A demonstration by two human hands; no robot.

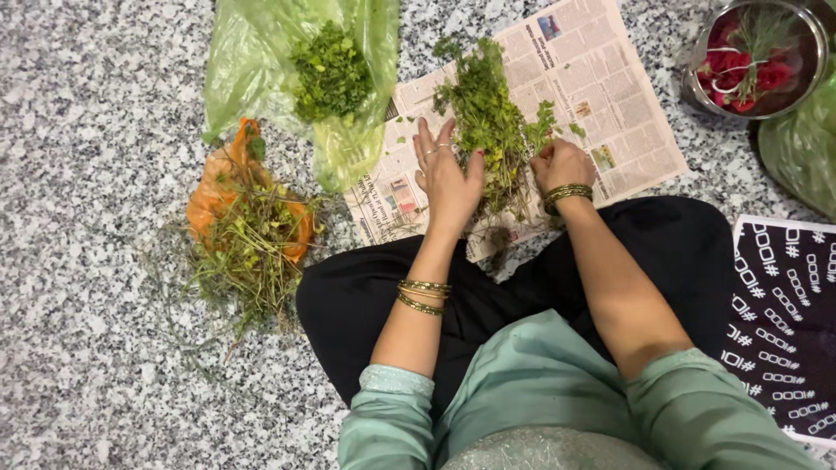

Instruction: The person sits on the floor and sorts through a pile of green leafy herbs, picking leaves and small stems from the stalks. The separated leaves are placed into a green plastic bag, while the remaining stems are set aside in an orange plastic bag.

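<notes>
Sitting cross-legged on the speckled granite floor (87, 104), the person worked over a sheet of newspaper (610, 96) spread in front of their knees. A loose bunch of leafy green herbs (488, 113) lay across the middle of the newspaper, its leaves toward the far edge and its stems running back toward the person.

The left hand (446, 174) lay on the newspaper just beside the bunch, fingers spread and flat, with the thumb touching the stems on their near left side. The right hand (562, 164) sat on the opposite side of the bunch, curled into a loose fist and pinching a few stems with small leaves at its fingertips. So the bunch lay between the two hands, touched by both. Both wrists wore gold-coloured bangles.

Off the newspaper's left edge lay a pale green plastic bag (252, 61) with a heap of picked green leaves (331, 70) on it. Nearer the person, and further left of the newspaper, an orange bag (209, 196) carried a pile of stalks and trimmings (252, 252). Past the newspaper's right corner stood a steel bowl (805, 83) holding red radishes (771, 74). A black-and-white patterned cloth (784, 322) lay to the right, below the bowl.
</notes>
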